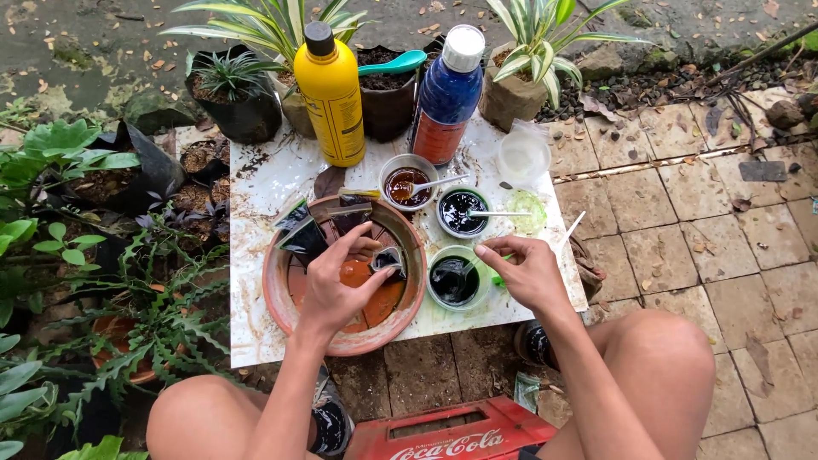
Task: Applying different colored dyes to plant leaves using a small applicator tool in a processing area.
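A tall yellow bottle (331,95) with a black cap stands at the far side of the white board, a darker label panel on its side. Beside it leans a dark blue bottle (446,95) (white cap, orange-red label low down). A red crate (452,434) with white lettering lies nearest the person.

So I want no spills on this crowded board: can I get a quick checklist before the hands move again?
1. Small black bag held in the left hand over the clay saucer: ok.
2. Right hand grips the stirrer in the dark liquid cup: ok.
3. Yellow bottle and blue bottle upright, capped: ok.
4. Brown liquid cup and its spoon apart from both hands: ok.
5. Bag mouth open: cannot tell.
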